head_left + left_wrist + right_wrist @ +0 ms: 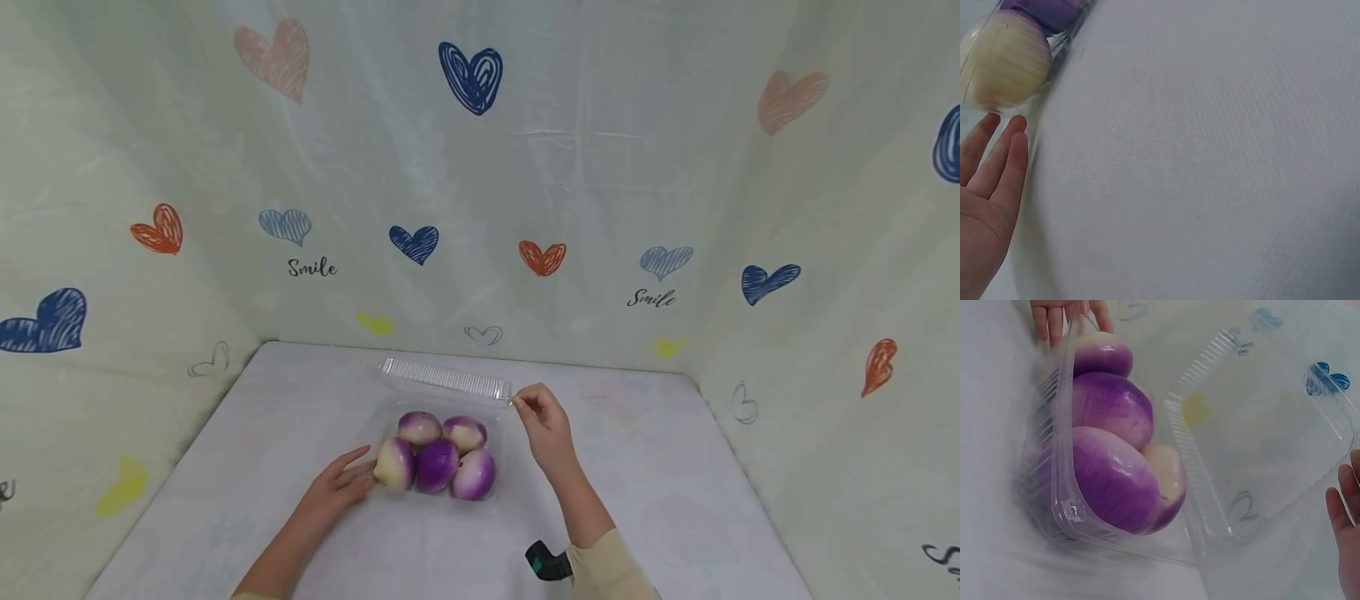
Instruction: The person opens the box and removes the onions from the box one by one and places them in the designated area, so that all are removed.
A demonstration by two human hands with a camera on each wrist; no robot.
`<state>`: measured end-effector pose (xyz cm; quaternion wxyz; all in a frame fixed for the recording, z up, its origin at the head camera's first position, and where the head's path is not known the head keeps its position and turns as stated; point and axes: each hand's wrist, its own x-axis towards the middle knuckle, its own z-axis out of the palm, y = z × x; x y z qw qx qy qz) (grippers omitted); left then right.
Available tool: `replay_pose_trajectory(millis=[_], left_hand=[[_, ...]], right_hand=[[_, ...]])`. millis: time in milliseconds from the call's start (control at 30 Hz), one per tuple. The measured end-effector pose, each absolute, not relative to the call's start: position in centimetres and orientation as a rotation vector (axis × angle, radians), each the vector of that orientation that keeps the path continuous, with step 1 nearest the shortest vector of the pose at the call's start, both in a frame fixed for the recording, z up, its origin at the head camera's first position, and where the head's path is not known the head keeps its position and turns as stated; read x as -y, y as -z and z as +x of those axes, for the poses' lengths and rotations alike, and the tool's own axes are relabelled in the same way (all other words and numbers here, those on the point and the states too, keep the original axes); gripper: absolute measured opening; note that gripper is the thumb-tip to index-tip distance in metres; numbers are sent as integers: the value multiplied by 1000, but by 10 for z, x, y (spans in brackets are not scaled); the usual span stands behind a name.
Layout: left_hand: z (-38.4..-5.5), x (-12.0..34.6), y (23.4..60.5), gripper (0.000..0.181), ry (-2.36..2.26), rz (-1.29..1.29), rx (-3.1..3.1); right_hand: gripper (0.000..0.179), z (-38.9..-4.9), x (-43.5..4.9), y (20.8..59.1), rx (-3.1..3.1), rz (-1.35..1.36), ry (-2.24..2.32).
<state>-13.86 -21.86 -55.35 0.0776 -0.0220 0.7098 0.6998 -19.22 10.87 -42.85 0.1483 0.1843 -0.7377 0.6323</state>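
On my head feed, a pale backdrop [585, 196] printed with hearts and the word "Smile" fills most of what I see. Below it I have a white-covered table [645, 492], and near its middle sits a clear plastic clamshell container [1063, 509], its lid [446, 378] raised on the far side, showing a ribbed edge. A cream sleeve [611, 571] covers the right forearm. My two hands are apart: the right hand [546, 425] pinches the lid's right corner between thumb and fingers, while the left hand [341, 483] reaches the container's left side with fingers extended; I can't tell how firmly they touch the wall. Inside the container I count five purple-and-white bulb vegetables [437, 465], two at the back and three in front, packed closely together. Smallest is a black device [547, 562] beside the right sleeve's cuff.
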Motion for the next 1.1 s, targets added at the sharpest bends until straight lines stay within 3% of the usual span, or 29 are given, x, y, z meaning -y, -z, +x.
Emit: replay_pose_trajectory(millis=[300, 900, 1100], left_hand=[[-151, 205, 560, 67, -2084, 105, -2130], [-165, 173, 557, 63, -2065, 33, -2103], [-169, 167, 559, 66, -2078, 107, -2081]], right_hand=[[7, -208, -122, 419, 2162, 430, -1697], [10, -223, -147, 406, 2177, 292, -1597], [13, -247, -163, 424, 2202, 226, -1611]])
